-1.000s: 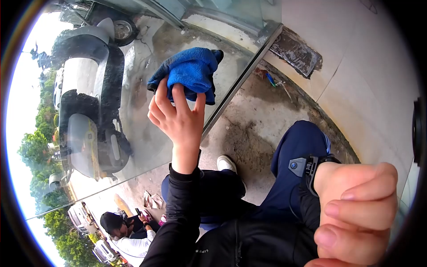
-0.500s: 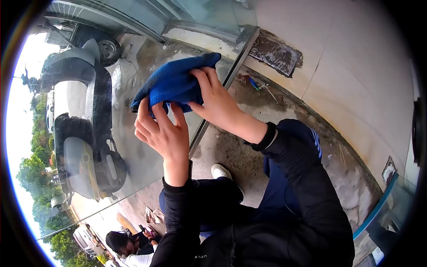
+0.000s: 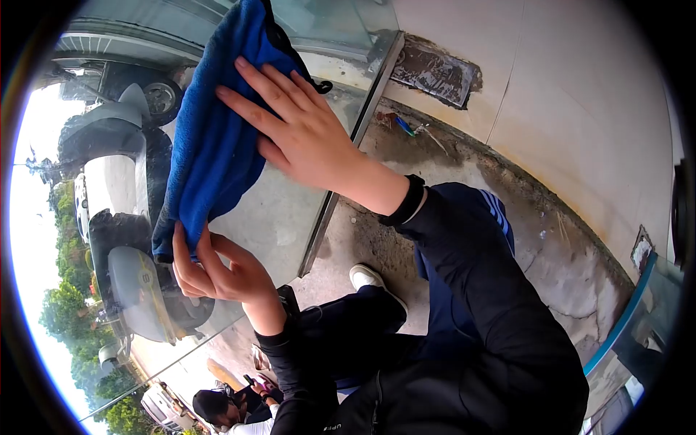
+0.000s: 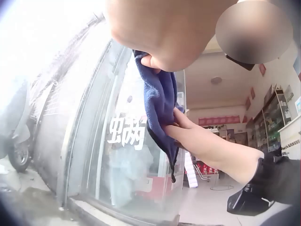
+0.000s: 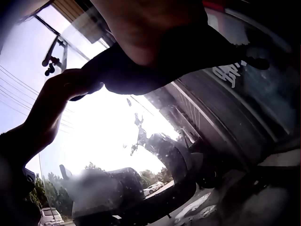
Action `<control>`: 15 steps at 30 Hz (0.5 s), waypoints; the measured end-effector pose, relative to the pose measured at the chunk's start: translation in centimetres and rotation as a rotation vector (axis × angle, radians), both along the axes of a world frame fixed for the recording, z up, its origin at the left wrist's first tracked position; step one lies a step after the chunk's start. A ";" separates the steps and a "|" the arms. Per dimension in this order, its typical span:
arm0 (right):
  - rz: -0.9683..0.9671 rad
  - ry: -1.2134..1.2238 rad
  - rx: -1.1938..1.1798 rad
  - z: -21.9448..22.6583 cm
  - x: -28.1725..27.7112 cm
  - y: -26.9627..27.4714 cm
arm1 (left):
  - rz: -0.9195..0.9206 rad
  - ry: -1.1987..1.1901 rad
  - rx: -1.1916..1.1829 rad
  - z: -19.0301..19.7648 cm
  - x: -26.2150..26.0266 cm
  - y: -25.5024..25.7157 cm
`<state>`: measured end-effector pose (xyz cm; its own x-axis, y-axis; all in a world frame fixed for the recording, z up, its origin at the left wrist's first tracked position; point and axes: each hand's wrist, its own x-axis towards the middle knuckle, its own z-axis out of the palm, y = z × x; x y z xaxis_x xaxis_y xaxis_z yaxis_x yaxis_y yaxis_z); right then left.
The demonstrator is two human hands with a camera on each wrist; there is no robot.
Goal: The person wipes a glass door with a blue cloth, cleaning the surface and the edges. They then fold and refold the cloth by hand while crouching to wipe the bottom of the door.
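Note:
A blue cloth [image 3: 210, 152] with a dark edge is spread lengthwise in front of a glass pane [image 3: 290, 225]. My left hand [image 3: 228, 272] pinches its lower corner between thumb and fingers. Fairly straight fingers of my right hand [image 3: 308, 141] lie flat on the upper part, the thumb apart from them. From the left wrist, the cloth [image 4: 160, 99] hangs folded at the glass, the right hand [image 4: 216, 146] touching its lower half. The right wrist view is dark, with the cloth a silhouette and the left hand [image 5: 49, 103] at its far end.
A scooter [image 3: 127, 290] stands beyond the glass. The pane's metal edge [image 3: 373, 94] runs beside my right hand. A step of pale tiles [image 3: 580, 109] is at the right, and a person in a dark cap [image 3: 210, 406] sits at lower left.
My right hand has come from the lower right onto the cloth. The bunched cloth has been spread out longer, its upper end higher. The left hand has shifted lower and to the left.

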<state>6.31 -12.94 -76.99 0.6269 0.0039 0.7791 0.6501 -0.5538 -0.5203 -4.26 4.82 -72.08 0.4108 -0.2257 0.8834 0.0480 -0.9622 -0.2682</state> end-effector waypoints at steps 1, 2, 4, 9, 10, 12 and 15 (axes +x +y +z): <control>0.001 0.016 0.035 -0.6 0.5 -0.1 | 0.000 0.044 0.013 -0.3 0.3 -0.5; 0.003 0.031 0.070 -1.2 1.1 -0.3 | 0.001 0.087 0.025 -0.6 0.7 -1.0; -0.046 0.049 0.068 -2.4 2.3 -1.2 | -0.011 0.162 0.057 -1.1 1.4 -1.9; -0.134 0.135 0.087 -8.3 5.2 -4.7 | -0.049 0.518 0.137 -2.4 3.8 -5.4; -0.120 0.218 0.113 -9.8 5.4 -5.4 | -0.069 0.599 0.151 -2.5 4.3 -6.3; -0.117 0.299 0.137 -12.9 5.0 -5.7 | -0.140 0.650 0.169 -4.2 5.1 -6.9; -0.083 0.463 0.203 -15.4 4.5 -6.0 | -0.150 0.678 0.225 -5.7 5.9 -7.0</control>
